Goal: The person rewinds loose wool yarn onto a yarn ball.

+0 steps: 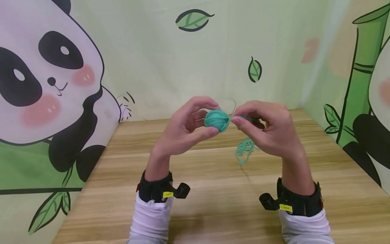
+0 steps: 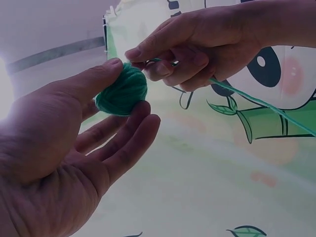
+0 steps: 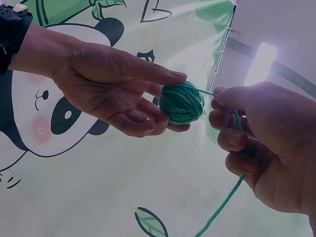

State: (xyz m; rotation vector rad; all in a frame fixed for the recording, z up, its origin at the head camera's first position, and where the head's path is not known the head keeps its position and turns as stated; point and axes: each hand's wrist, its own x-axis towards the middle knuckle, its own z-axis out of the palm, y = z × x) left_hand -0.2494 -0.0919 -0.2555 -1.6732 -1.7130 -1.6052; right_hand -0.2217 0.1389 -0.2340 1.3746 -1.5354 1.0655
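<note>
A small wound ball of teal yarn (image 1: 217, 121) is held up above the table between the thumb and fingers of my left hand (image 1: 182, 128). Close on its right, my right hand (image 1: 271, 130) pinches the yarn strand (image 3: 206, 92) between thumb and index finger. That short length runs from the ball to the pinch in the right wrist view. From there the strand passes through the curled fingers of the right hand and trails away below. Windings cover the ball (image 2: 123, 91) in the left wrist view. Part of the strand is hidden inside the right hand.
A loose tangle of the same teal yarn (image 1: 244, 149) lies on the wooden table (image 1: 213, 189) below the right hand. Behind the table hangs a backdrop (image 1: 146, 61) printed with pandas, leaves and bamboo. Each wrist wears a black strap with a small camera (image 1: 182, 190).
</note>
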